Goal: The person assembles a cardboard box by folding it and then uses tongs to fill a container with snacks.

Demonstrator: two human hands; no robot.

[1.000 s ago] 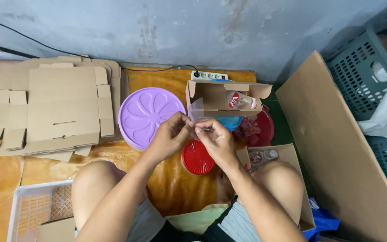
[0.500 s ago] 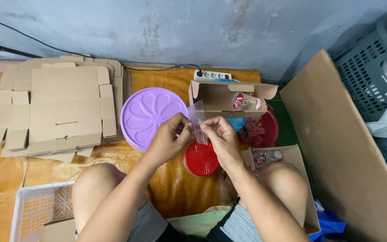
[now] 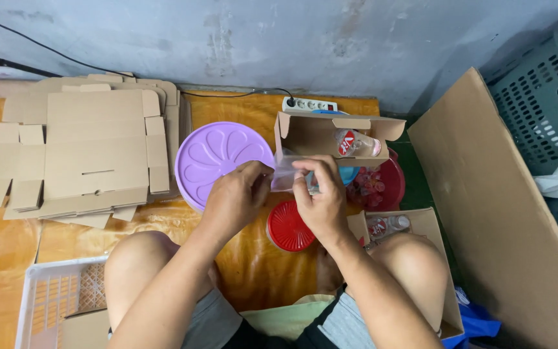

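Between both hands, a clear bag (image 3: 287, 173) is pinched: left hand (image 3: 237, 197) on one edge, right hand (image 3: 318, 197) on the other. Just beyond, 1 open box (image 3: 314, 134) already holds a bottle (image 3: 356, 143); flat cartons (image 3: 92, 145) wait unfolded further left.

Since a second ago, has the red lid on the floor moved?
No. The red lid lies in the same spot just right of the purple round lid, below the open cardboard box; only the camera shifted.

clear bag (image 3: 287, 173): thin glossy plastic | flat boxes (image 3: 85, 152): matt cardboard | purple lid (image 3: 217, 158): smooth plastic | wall (image 3: 259, 39): rough plaster
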